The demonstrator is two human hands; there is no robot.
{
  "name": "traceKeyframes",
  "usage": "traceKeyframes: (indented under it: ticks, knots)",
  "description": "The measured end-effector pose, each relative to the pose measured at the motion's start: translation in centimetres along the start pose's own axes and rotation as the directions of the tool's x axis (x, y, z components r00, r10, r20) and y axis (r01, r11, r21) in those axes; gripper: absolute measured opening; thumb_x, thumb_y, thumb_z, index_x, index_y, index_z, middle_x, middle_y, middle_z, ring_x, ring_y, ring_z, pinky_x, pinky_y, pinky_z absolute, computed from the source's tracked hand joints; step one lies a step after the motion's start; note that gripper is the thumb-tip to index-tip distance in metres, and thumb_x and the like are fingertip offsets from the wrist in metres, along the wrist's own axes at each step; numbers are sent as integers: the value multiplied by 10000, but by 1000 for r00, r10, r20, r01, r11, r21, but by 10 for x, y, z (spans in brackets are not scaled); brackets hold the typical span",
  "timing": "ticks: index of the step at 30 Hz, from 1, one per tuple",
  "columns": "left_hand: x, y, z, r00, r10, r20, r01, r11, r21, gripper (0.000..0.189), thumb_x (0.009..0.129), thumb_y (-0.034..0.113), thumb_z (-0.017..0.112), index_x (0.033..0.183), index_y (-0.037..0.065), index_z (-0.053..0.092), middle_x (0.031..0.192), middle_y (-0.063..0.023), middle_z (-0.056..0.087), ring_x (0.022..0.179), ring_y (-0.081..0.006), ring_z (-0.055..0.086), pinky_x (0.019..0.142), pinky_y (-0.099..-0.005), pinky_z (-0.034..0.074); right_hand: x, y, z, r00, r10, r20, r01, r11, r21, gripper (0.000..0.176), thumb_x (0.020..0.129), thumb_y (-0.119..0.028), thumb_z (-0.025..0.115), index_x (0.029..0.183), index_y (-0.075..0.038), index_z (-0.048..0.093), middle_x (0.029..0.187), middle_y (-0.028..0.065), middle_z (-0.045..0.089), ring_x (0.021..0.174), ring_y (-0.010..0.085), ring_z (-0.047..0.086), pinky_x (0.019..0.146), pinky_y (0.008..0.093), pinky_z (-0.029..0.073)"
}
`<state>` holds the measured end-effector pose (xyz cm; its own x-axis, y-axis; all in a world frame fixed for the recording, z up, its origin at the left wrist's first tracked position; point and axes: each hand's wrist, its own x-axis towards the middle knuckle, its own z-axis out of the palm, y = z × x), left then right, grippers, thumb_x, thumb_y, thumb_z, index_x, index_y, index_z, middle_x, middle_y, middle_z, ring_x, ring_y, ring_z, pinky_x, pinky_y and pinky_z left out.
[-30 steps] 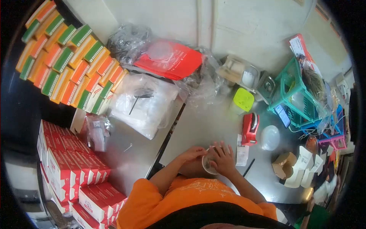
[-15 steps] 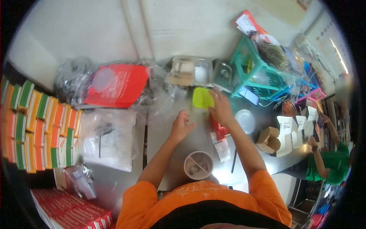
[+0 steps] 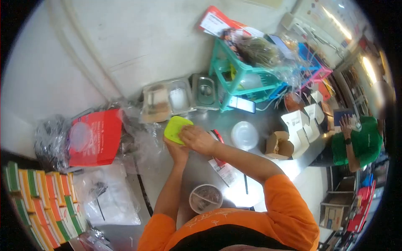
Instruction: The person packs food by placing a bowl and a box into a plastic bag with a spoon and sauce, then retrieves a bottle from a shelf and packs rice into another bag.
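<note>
A lime-green square container [image 3: 177, 130] is between my two hands over the steel counter. My left hand [image 3: 176, 151] is wrapped round its lower side, and my right hand [image 3: 198, 139] grips its right edge with bent fingers. Right of my hands, a red object [image 3: 216, 136] and a white printed slip [image 3: 225, 172] lie partly behind my right forearm. A round divided clear container [image 3: 205, 198] stands close to my body. Beyond the green container are a steel tray with two sections [image 3: 180, 97] and a smaller steel pan [image 3: 206, 93].
A teal basket [image 3: 240, 78] and phone [image 3: 242, 104] stand at the back. Round clear lids [image 3: 245, 136] and open boxes [image 3: 279, 145] lie to the right, near a person in a green shirt [image 3: 363, 140]. Stacked cartons [image 3: 46, 201] and plastic bags [image 3: 109, 196] are at left.
The view has turned toward the right. My left hand, empty before, has come up to the green container and holds it with my right hand. The co-worker's hand now holds a dark box.
</note>
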<state>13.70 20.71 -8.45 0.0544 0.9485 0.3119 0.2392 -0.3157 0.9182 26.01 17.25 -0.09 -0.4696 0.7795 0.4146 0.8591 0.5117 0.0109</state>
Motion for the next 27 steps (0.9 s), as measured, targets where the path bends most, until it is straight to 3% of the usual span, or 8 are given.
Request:
traceKeyframes:
  ticks: [4, 7, 12, 19, 21, 24, 25, 27]
  knots:
    - [1, 19, -12, 996, -60, 60, 59, 998, 20, 828, 595, 274, 782, 1184, -7, 274, 1110, -207, 453, 1017, -349, 483, 854, -409, 397, 11, 3, -12, 998, -52, -24, 52, 998, 17, 394, 762, -275, 563, 1045, 0, 553, 992, 112, 567, 958, 260, 560, 813, 349, 451]
    - [-3, 32, -16, 998, -60, 32, 56, 991, 119, 887, 564, 266, 808, 1202, -3, 253, 1128, -221, 432, 1047, -360, 465, 885, -420, 382, 21, 10, -26, 980, 192, -53, -178, 963, 201, 298, 791, -246, 555, 988, -24, 580, 896, 122, 591, 847, 267, 593, 735, 370, 472]
    - [-22, 24, -35, 982, -67, 177, 60, 997, 40, 886, 565, 173, 807, 1221, -9, 240, 1159, -200, 406, 1072, -319, 448, 916, -392, 360, 11, 58, -20, 618, 773, 144, -762, 543, 352, 302, 808, -299, 521, 857, -14, 604, 800, 169, 615, 775, 324, 604, 684, 433, 473]
    - [-55, 83, -84, 976, -189, 107, 180, 979, 93, 879, 557, 73, 779, 1260, 2, 257, 1208, -170, 371, 1131, -281, 394, 963, -376, 329, -48, 102, 10, 474, 809, 347, -878, 408, 249, 327, 797, -337, 533, 838, -25, 623, 812, 223, 609, 792, 365, 594, 713, 449, 475]
    - [-64, 100, -102, 984, -157, 85, 138, 971, 196, 890, 554, 88, 786, 1263, 4, 255, 1209, -166, 366, 1139, -283, 385, 968, -380, 326, -63, 121, -41, 607, 715, 347, -794, 526, 303, 322, 795, -312, 532, 841, -8, 624, 901, 218, 610, 850, 365, 589, 734, 443, 477]
    - [-80, 109, -123, 993, -108, 37, 96, 963, 254, 925, 562, 117, 801, 1277, 3, 225, 1227, -167, 346, 1154, -285, 369, 974, -391, 319, -103, 179, -65, 649, 653, 390, -669, 734, -117, 234, 767, -198, 517, 805, 5, 627, 895, 208, 620, 848, 353, 604, 732, 431, 490]
    - [-86, 112, -127, 995, -98, 11, 93, 973, 211, 951, 572, 131, 809, 1288, 0, 197, 1243, -172, 332, 1162, -285, 362, 977, -398, 315, -116, 204, -60, 484, 828, 282, -848, 524, -81, 195, 755, -143, 505, 799, 0, 631, 896, 209, 619, 838, 343, 613, 704, 429, 500]
    - [-97, 128, -129, 996, -82, -39, 88, 978, 188, 968, 558, 128, 819, 1287, -2, 195, 1250, -170, 325, 1160, -286, 364, 978, -402, 319, -140, 240, -53, 516, 842, 157, -842, 532, -90, 241, 757, -110, 479, 931, 4, 601, 918, 220, 612, 815, 340, 623, 665, 431, 514]
